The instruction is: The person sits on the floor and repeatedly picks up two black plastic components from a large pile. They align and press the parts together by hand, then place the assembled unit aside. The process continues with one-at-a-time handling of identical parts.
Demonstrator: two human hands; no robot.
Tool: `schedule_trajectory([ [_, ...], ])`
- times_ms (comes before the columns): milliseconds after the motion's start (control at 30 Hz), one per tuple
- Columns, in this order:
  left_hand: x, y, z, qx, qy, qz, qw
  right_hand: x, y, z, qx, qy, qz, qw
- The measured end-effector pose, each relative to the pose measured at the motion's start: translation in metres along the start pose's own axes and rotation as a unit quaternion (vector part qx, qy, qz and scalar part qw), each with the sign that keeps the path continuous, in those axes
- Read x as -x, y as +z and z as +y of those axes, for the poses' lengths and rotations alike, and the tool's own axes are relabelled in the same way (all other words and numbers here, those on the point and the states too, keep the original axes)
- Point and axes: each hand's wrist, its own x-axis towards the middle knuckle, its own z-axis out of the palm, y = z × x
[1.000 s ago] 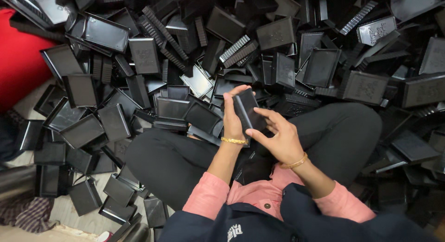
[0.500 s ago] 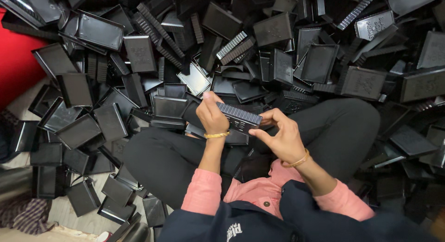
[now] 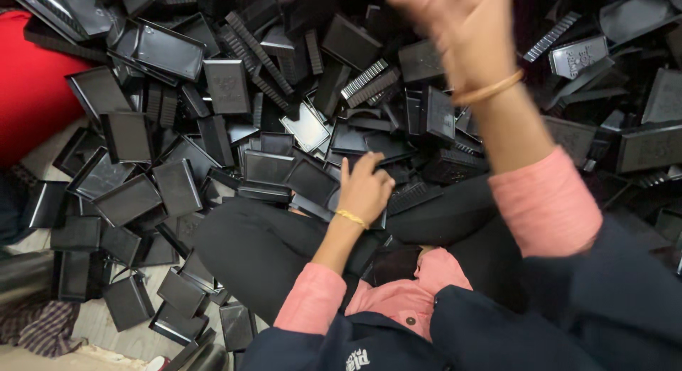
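Note:
My left hand (image 3: 366, 188), with a gold bangle at the wrist, lies low over my lap. Its fingers curl over the edge of a flat black plastic tray (image 3: 312, 181) at the near rim of the pile. My right hand (image 3: 455, 30) is raised high towards the camera, blurred and partly cut off by the top edge. Its fingers look curled, and no black piece shows in it. A gold bangle (image 3: 489, 88) circles that wrist above a pink cuff (image 3: 547, 204).
A deep heap of black plastic trays (image 3: 170, 50) and ribbed comb-like strips (image 3: 366, 76) surrounds my crossed legs in black trousers (image 3: 263, 247). A red surface (image 3: 28, 94) lies at the far left. Bare pale floor (image 3: 121, 335) and striped cloth show at the lower left.
Both hands held a black ribbed piece over my lap. Now the right hand has swung up high and the piece is gone from view; the left hand has dropped onto the pile.

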Motion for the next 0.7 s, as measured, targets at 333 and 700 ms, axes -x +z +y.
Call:
schedule_trajectory([
  [333,0.021,-0.06,-0.002,0.032,0.014,-0.132,0.991,0.12,0.015,0.146,0.539,0.021,-0.506,0.673],
  [700,0.04,-0.096,-0.039,0.617,-0.221,0.119,0.746,0.131,-0.006,0.063,0.427,0.052,-0.062,0.901],
])
